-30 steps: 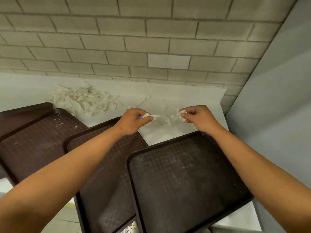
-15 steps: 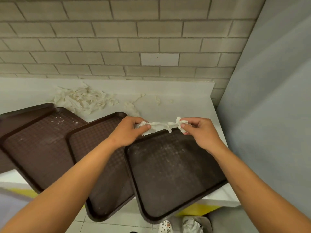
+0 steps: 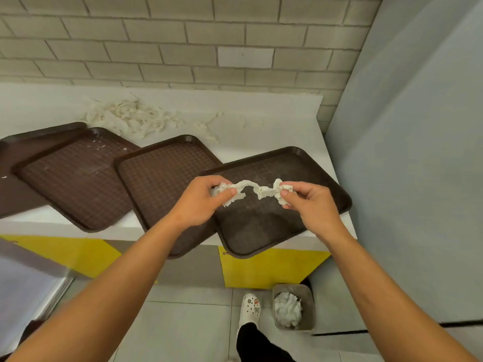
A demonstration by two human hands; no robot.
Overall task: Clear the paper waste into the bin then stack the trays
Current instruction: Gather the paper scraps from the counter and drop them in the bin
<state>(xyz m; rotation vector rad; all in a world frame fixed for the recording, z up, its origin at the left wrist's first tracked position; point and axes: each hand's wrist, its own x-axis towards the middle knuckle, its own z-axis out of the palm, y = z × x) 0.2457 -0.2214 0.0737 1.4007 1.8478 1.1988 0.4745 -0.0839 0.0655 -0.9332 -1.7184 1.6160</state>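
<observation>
Both hands (image 3: pixel 201 202) (image 3: pixel 311 205) pinching one paper strip (image 3: pixel 251 188), four trays (image 3: pixel 300 173)

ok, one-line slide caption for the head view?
Both hands, left and right, hold a twisted paper strip above the brown trays; bin waits on the floor below.

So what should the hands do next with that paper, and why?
Probably carry the twisted paper strip down and right to drop it in the bin. The left hand and right hand each pinch an end, and the bin sits open on the floor below.
</observation>
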